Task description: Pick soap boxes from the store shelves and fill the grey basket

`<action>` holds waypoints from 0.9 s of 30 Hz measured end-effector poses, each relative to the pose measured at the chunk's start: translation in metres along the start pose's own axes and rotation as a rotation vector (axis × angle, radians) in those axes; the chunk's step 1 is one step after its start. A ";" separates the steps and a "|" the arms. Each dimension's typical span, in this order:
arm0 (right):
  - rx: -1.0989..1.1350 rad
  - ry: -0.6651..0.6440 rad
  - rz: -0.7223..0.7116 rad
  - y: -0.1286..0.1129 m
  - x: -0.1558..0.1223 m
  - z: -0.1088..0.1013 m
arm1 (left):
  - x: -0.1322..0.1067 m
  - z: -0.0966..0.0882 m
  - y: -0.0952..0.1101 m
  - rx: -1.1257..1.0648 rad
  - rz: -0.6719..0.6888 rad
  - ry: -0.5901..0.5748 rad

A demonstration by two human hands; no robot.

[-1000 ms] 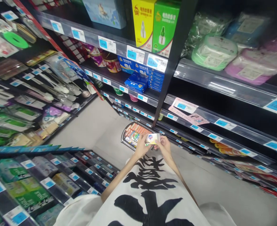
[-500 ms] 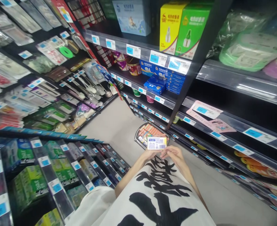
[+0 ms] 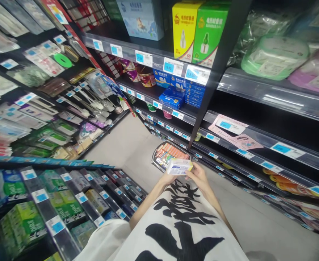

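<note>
The small white box (image 3: 179,166) is off the shelves (image 3: 257,93), with the fingers of the left hand (image 3: 167,178) and right hand (image 3: 200,177) clamped on its ends, above what seems a basket (image 3: 159,156) on the floor (image 3: 126,145)

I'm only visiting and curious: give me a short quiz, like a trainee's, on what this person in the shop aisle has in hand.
1. True or false: only one hand is on the small white box.
2. Where does the tray of packets lie? A) on the floor B) on a counter C) in a hand
3. Fill in: the yellow box stands next to a ___ box.
Key: 1 false, the left hand and the right hand both hold it. 2 A. 3 green, the green box.
</note>
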State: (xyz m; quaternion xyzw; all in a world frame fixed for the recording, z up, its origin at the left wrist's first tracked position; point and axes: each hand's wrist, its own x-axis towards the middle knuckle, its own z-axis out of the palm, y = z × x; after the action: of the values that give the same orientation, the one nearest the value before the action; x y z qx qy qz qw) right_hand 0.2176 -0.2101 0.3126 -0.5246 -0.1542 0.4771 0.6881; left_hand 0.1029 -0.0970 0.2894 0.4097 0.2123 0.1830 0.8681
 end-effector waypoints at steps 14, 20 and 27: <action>-0.054 0.019 -0.069 -0.003 0.004 -0.004 | 0.001 0.004 0.007 0.043 0.006 -0.015; 0.154 0.016 0.221 0.005 0.010 -0.005 | -0.001 0.007 0.001 0.050 -0.029 0.000; 0.192 -0.015 0.366 0.020 0.010 -0.009 | 0.006 0.005 -0.009 0.106 0.064 0.181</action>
State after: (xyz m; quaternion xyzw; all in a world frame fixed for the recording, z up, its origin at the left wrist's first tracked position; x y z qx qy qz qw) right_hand 0.2191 -0.2069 0.2883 -0.4725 -0.0151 0.6106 0.6354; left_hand 0.1113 -0.1024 0.2840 0.4435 0.2861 0.2356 0.8161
